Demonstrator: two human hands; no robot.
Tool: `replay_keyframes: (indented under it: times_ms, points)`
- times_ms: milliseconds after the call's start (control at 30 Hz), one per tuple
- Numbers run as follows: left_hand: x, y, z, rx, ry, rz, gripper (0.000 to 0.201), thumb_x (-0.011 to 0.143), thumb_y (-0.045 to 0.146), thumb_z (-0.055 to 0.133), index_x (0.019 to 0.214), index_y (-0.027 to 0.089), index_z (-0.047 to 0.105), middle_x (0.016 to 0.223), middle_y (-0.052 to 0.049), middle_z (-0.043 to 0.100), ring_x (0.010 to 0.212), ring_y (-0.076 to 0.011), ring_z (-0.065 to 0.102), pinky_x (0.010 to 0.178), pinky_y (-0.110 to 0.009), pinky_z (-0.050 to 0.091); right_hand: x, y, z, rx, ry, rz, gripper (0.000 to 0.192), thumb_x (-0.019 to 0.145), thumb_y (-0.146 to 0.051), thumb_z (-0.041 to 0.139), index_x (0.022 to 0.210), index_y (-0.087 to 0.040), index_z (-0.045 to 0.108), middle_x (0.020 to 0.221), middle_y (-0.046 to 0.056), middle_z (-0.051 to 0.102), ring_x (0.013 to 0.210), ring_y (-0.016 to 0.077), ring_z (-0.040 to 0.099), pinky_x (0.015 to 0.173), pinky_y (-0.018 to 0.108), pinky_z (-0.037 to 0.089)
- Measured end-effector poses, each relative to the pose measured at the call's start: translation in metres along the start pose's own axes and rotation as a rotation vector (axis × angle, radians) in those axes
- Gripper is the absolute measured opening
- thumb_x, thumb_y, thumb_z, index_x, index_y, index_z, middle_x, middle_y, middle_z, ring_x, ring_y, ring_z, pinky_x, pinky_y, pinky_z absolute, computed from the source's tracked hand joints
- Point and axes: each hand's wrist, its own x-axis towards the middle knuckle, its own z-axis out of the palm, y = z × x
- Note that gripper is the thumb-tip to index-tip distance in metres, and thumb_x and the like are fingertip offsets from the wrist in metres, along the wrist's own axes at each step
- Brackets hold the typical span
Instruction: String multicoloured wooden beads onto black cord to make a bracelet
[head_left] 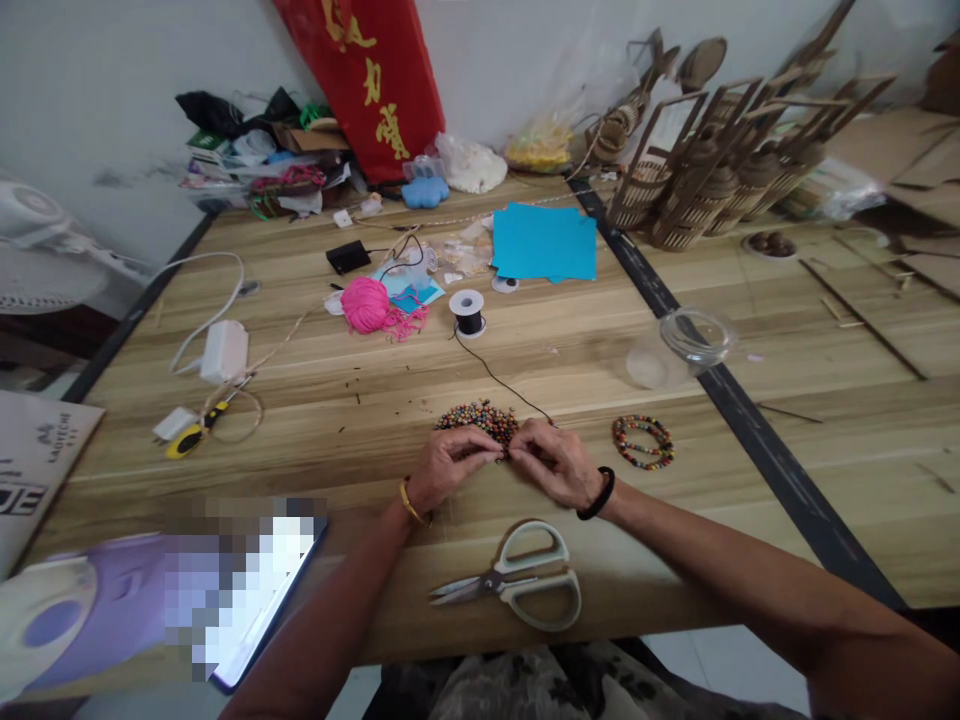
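My left hand [450, 462] and my right hand [555, 462] meet fingertip to fingertip at the near edge of a pile of small multicoloured beads [480, 416] on the wooden table [315, 440]. A thin black cord [499, 380] runs from my right hand's fingers back to a black thread spool [469, 313]. Both hands pinch at the cord and beads; what exactly each fingertip holds is too small to tell. A finished beaded bracelet [643, 442] lies right of my right hand. Scissors [517, 585] with pale handles lie just in front of my wrists.
A pink yarn ball [367, 305], blue paper sheets [545, 242], a clear plastic jar [684, 345] on its side, a white power adapter [223, 350], a yellow cutter [191, 435] and a phone [247, 590] lie about. Wooden craft frames [712, 160] stand back right.
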Motion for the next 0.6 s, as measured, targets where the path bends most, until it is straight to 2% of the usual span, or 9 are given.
replay_keyframes:
  times_ms: [200, 400, 600]
  points:
    - [-0.0016, 0.0015, 0.0005, -0.008, 0.018, -0.077, 0.027, 0.074, 0.038, 0.075, 0.081, 0.012, 0.072, 0.080, -0.008, 0.072, 0.072, -0.0144, 0.066, 0.070, -0.025, 0.054, 0.0001, -0.0003, 0.0000, -0.007, -0.004, -0.009, 0.011, 0.095, -0.023, 0.050, 0.086, -0.019, 0.056, 0.072, 0.003, 0.060, 0.063, 0.0134, 0.054, 0.058, 0.025, 0.043]
    - [-0.0016, -0.0020, 0.0008, -0.029, 0.037, -0.085, 0.027, 0.069, 0.037, 0.079, 0.074, 0.011, 0.072, 0.076, -0.008, 0.071, 0.070, -0.0139, 0.066, 0.068, -0.025, 0.054, -0.0005, -0.0004, 0.0002, -0.003, -0.007, -0.011, 0.011, 0.095, -0.023, 0.050, 0.087, -0.020, 0.056, 0.072, 0.003, 0.060, 0.063, 0.0136, 0.054, 0.058, 0.025, 0.043]
    - [-0.0003, -0.0030, -0.0006, -0.032, 0.012, -0.119, 0.027, 0.070, 0.037, 0.078, 0.078, 0.012, 0.073, 0.081, -0.009, 0.073, 0.072, -0.0142, 0.068, 0.069, -0.024, 0.055, 0.0004, -0.0008, -0.0004, -0.014, -0.013, -0.012, 0.012, 0.095, -0.024, 0.049, 0.087, -0.020, 0.056, 0.073, 0.003, 0.061, 0.063, 0.0136, 0.055, 0.058, 0.025, 0.043]
